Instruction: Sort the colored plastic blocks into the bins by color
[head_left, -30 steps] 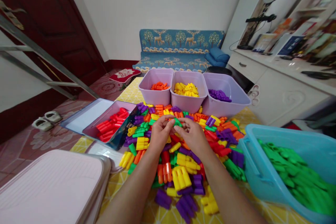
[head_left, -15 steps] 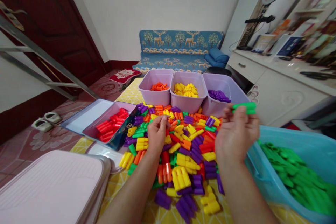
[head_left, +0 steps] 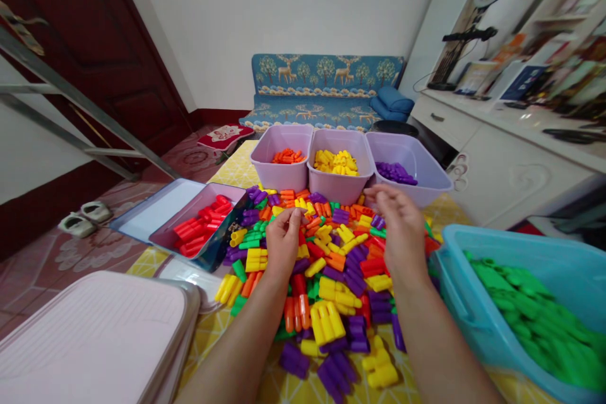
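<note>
A heap of coloured plastic blocks [head_left: 331, 271] in yellow, purple, orange, red and green covers the yellow tablecloth [head_left: 237, 170]. My left hand [head_left: 283, 241] rests on the heap with its fingers curled around a small piece I cannot make out. Over the right side of the heap hovers my right hand [head_left: 401, 227], fingers loosely spread and holding nothing. A blue bin [head_left: 449, 290] at the right holds green blocks [head_left: 530, 315].
Three lilac tubs at the back hold orange blocks [head_left: 288, 156], yellow blocks [head_left: 337, 162] and purple blocks [head_left: 396, 172]. At the left, a lilac tray [head_left: 208, 192] contains red blocks. A pale pink lid [head_left: 89, 334] lies at the near left. Behind stands a blue sofa [head_left: 322, 85].
My right hand carried a green block from the heap toward the blue bin, let it go, and has come back over the heap with nothing in it. The left hand stayed put.
</note>
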Tool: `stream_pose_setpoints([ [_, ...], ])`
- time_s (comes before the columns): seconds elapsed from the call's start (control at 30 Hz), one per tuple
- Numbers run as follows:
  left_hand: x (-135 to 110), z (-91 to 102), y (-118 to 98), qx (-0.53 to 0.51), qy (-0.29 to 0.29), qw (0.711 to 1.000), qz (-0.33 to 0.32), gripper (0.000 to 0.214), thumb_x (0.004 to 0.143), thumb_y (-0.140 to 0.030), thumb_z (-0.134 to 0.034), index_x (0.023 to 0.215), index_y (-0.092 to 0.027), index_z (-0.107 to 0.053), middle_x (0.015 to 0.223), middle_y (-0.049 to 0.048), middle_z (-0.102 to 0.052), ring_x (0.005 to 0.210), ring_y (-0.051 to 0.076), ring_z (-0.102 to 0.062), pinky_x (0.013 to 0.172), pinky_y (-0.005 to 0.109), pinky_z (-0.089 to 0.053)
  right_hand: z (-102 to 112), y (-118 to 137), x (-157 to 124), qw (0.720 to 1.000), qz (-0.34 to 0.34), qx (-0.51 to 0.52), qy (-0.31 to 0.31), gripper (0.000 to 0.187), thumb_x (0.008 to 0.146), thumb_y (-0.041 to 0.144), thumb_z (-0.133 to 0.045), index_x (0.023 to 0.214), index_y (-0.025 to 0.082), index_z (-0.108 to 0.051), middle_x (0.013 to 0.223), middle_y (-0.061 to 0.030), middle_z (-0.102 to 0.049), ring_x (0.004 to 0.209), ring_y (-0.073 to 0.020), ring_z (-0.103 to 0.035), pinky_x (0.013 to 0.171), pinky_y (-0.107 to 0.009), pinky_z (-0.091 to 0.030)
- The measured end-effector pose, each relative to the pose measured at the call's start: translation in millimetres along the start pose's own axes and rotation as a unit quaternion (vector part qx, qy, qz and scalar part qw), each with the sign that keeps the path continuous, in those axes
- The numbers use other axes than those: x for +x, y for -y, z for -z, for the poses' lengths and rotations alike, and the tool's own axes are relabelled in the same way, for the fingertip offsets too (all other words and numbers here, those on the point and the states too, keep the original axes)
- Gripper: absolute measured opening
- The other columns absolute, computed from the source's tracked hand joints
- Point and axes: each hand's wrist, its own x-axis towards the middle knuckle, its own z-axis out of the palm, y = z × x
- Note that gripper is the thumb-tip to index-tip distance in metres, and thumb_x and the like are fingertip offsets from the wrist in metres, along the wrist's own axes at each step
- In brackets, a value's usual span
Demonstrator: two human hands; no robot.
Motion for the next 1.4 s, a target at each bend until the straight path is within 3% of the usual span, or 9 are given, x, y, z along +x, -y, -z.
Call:
stream_pose_setpoints([
  [0.1, 0, 0.0, 0, 0.003, 0.006, 1.000, 0.000, 0.029, 0.088, -0.037, -0.053, 0.084, -0.015, -0.071, 0.069, 0.0013, -0.067, 0.069, 0.015, -0.062, 0.067, 0.024, -0.046, -15, -25, -7, 0.960, 0.043, -0.218, 0.173, 0.029, 0.078, 0.038, -0.063, 0.095, 0.017, -0.071, 0.122, -0.0150, -0.061, 0.118, -0.0287, -0.054, 0.105, -0.046, -0.036],
  [0.27, 1, -0.1, 2, 0.004, 0.010, 1.000, 0.000, 0.030, 0.088, -0.039, -0.053, 0.084, -0.014, -0.070, 0.069, 0.0013, -0.066, 0.069, 0.015, -0.061, 0.068, 0.024, -0.046, -18, -48, -17, 0.884, 0.048, -0.389, 0.256, 0.044, 0.076, 0.045, -0.067, 0.113, 0.023, -0.069, 0.150, -0.0131, -0.034, 0.142, -0.0370, -0.018, 0.111, -0.053, -0.023],
  [0.47, 1, 0.1, 4, 0.003, 0.012, 1.000, 0.000, 0.031, 0.088, -0.040, -0.053, 0.084, -0.015, -0.070, 0.069, 0.0013, -0.066, 0.069, 0.016, -0.061, 0.068, 0.024, -0.046, -16, -48, -17, 0.844, 0.053, -0.436, 0.308, 0.044, 0.079, 0.044, -0.064, 0.121, 0.030, -0.064, 0.141, -0.0113, -0.046, 0.129, -0.0328, -0.042, 0.105, -0.051, -0.032],
  [0.77, 1, 0.5, 4, -0.005, 0.012, 1.000, 0.002, 0.032, 0.087, -0.041, -0.053, 0.083, -0.015, -0.071, 0.068, 0.0012, -0.066, 0.068, 0.016, -0.061, 0.068, 0.025, -0.046, -12, -40, -13, 0.853, 0.060, -0.449, 0.259, 0.042, 0.082, 0.024, -0.058, 0.123, 0.022, -0.055, 0.106, -0.0115, -0.065, 0.100, -0.0264, -0.061, 0.086, -0.038, -0.045],
  [0.97, 1, -0.3, 2, -0.006, 0.014, 1.000, 0.013, 0.031, 0.087, -0.040, -0.054, 0.080, -0.015, -0.071, 0.068, 0.0018, -0.067, 0.069, 0.017, -0.061, 0.067, 0.025, -0.047, -10, -30, -7, 0.923, 0.009, -0.344, 0.173, 0.034, 0.085, 0.028, -0.052, 0.119, 0.020, -0.055, 0.099, -0.0100, -0.070, 0.089, -0.0245, -0.066, 0.078, -0.037, -0.048],
  [1.07, 1, -0.5, 2, -0.006, 0.014, 1.000, 0.014, 0.031, 0.087, -0.039, -0.054, 0.077, -0.015, -0.070, 0.069, 0.0017, -0.067, 0.070, 0.017, -0.062, 0.067, 0.025, -0.047, -8, -16, -7, 0.944, -0.036, -0.223, 0.240, 0.031, 0.079, 0.033, -0.061, 0.106, 0.019, -0.062, 0.088, -0.0067, -0.071, 0.081, -0.0215, -0.067, 0.072, -0.033, -0.050],
  [1.2, 1, -0.4, 4, -0.006, 0.016, 1.000, 0.010, 0.031, 0.087, -0.039, -0.054, 0.076, -0.015, -0.070, 0.069, 0.0015, -0.067, 0.070, 0.017, -0.062, 0.068, 0.025, -0.047, -2, 6, -8, 0.923, -0.109, -0.130, 0.345, 0.019, 0.072, 0.032, -0.068, 0.085, 0.018, -0.069, 0.072, -0.0026, -0.069, 0.064, -0.0174, -0.064, 0.056, -0.027, -0.049],
  [1.3, 1, -0.3, 5, -0.005, 0.015, 1.000, 0.012, 0.031, 0.087, -0.040, -0.054, 0.078, -0.015, -0.070, 0.068, 0.0013, -0.067, 0.070, 0.017, -0.062, 0.068, 0.025, -0.046, 2, 15, -2, 0.977, -0.118, 0.019, 0.175, 0.031, 0.071, 0.038, -0.070, 0.095, 0.018, -0.065, 0.076, -0.0019, -0.069, 0.063, -0.0158, -0.065, 0.055, -0.026, -0.050],
  [1.4, 1, -0.2, 7, -0.004, 0.015, 1.000, 0.015, 0.031, 0.087, -0.040, -0.054, 0.081, -0.016, -0.071, 0.067, 0.0009, -0.067, 0.067, 0.016, -0.061, 0.065, 0.024, -0.045, 4, 16, 6, 0.979, -0.067, 0.190, -0.009, 0.047, 0.071, 0.040, -0.072, 0.113, 0.024, -0.057, 0.107, -0.0046, -0.067, 0.090, -0.0181, -0.068, 0.074, -0.031, -0.055],
])
